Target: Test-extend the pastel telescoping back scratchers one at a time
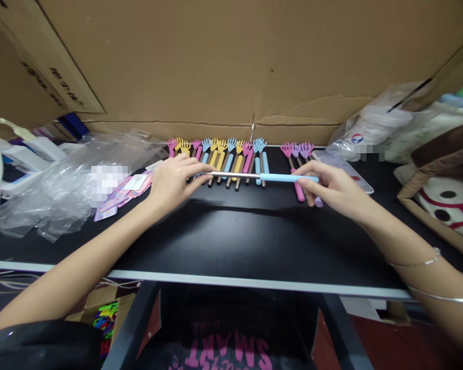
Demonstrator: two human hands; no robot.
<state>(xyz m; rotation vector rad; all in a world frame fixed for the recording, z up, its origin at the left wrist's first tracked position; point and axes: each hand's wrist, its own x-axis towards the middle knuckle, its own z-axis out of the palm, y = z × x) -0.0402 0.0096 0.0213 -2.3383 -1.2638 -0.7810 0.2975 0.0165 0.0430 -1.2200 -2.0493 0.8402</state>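
Table edge: nearest us runs the pale front rim of the black table (231, 241), both our forearms reaching out over it.
Left hand: our left hand (173, 180) pinches the thin metal end of the blue-handled back scratcher (254, 177); fingers closed around the rod, and its claw end is hidden under them.
Right hand: our right hand (332, 187) grips the blue handle end, fingers curled shut on it, so the scratcher hangs level between both hands, just above the table.
Progress: we judge a good part sorted, with one piece in hand; how many remain we cannot tell.
Main row: behind the scratcher lies a row of scratchers (219, 156), pink, yellow and blue, side by side.
Small group: a pink and purple group (298, 151) lies apart, further right.
Left clutter: plastic bags (61, 185) and printed cards (127, 187).
Far back: a cardboard wall (231, 67).
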